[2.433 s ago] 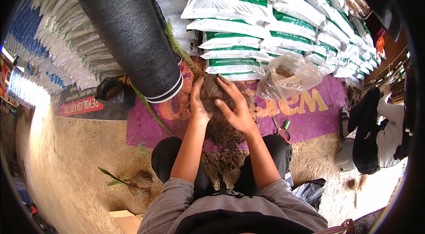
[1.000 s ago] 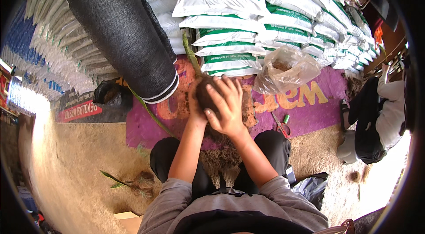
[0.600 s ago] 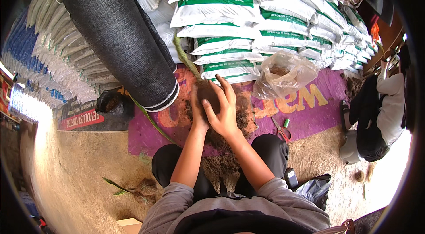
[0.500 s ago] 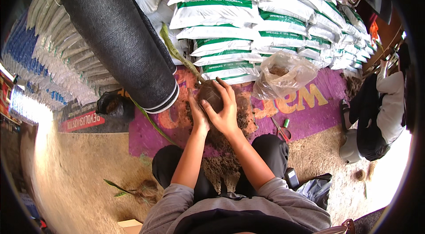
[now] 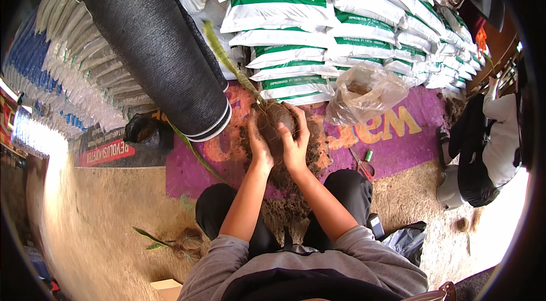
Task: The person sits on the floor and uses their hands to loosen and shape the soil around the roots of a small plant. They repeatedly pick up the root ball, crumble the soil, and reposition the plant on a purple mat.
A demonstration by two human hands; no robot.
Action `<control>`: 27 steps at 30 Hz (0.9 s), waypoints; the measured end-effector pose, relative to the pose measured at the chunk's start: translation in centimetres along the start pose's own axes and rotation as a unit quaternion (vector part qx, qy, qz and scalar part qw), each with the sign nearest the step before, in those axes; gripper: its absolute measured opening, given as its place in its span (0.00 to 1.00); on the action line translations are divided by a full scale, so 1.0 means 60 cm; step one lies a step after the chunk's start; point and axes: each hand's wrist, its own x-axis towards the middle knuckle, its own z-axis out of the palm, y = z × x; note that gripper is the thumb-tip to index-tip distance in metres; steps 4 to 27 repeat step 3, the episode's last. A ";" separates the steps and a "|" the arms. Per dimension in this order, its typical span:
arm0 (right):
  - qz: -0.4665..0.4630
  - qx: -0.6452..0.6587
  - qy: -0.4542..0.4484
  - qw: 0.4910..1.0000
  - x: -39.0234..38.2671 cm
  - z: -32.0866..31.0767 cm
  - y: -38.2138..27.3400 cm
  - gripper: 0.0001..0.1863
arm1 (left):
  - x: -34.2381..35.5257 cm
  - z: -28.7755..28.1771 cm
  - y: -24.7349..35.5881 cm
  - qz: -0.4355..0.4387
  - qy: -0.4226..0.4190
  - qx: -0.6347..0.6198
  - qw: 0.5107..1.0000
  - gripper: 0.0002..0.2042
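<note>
Between my two hands is a round brown ball of soil and roots, with fine root threads over its surface. A long green leaf rises from its top and leans to the far left. My left hand presses the ball's left side, its fingers pointing away from me. Curved round the right side is my right hand, its thumb lying on the ball's front. Loose dark soil lies beneath, on a purple banner.
A black mesh roll slants in from the upper left. Right of my hands are a clear bag, scissors and a small green spool. White sacks are stacked behind. Another plant lies lower left; a person sits at right.
My right hand has shifted from over the ball to its right side, and the hands are further apart, so more of the ball shows. The leaf tip has swung slightly left.
</note>
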 end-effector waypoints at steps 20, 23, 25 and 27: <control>-0.061 -0.114 -0.015 0.992 0.000 -0.007 0.018 0.30 | 0.003 -0.014 -0.009 -0.036 -0.048 -0.068 0.996 0.27; -0.061 -0.114 -0.015 0.992 0.000 -0.007 0.018 0.30 | 0.003 -0.014 -0.009 -0.036 -0.048 -0.068 0.996 0.27; -0.061 -0.114 -0.015 0.992 0.000 -0.007 0.018 0.30 | 0.003 -0.014 -0.009 -0.036 -0.048 -0.068 0.996 0.27; -0.061 -0.114 -0.015 0.992 0.000 -0.007 0.018 0.30 | 0.003 -0.014 -0.009 -0.036 -0.048 -0.068 0.996 0.27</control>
